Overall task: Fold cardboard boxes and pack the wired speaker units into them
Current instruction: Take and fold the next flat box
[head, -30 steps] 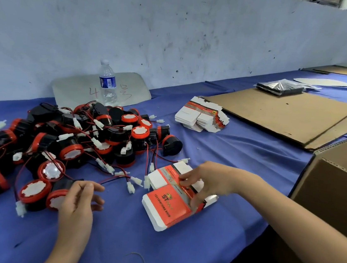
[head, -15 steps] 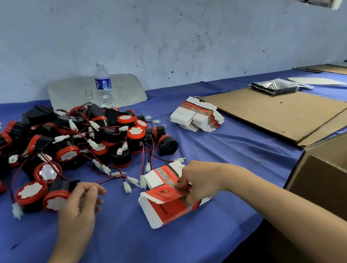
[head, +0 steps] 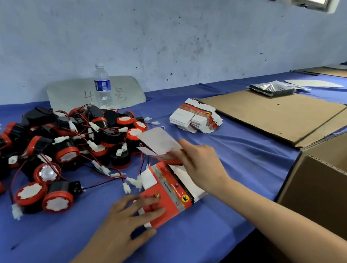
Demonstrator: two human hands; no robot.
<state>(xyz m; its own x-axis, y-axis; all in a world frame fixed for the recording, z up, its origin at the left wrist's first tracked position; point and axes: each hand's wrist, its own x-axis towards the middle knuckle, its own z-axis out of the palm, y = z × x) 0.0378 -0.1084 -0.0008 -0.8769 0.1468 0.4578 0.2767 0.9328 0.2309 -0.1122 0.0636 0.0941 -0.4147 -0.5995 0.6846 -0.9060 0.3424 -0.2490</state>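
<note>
Pinching one flat carton [head: 159, 141] by its near edge, the right hand [head: 200, 165] holds it tilted, white side up, just above the table and over the edge of the speaker pile. Left hand [head: 124, 223] lies with fingers spread and fairly straight, pressing on the red top of a small stack of flat cartons [head: 170, 192] at the front of the blue table [head: 241, 154]. Wired speaker units [head: 58, 146] lie heaped to the left, wires tangled. A second carton stack [head: 195, 117] sits further back, and an open cardboard box [head: 323, 191] stands at the right.
</note>
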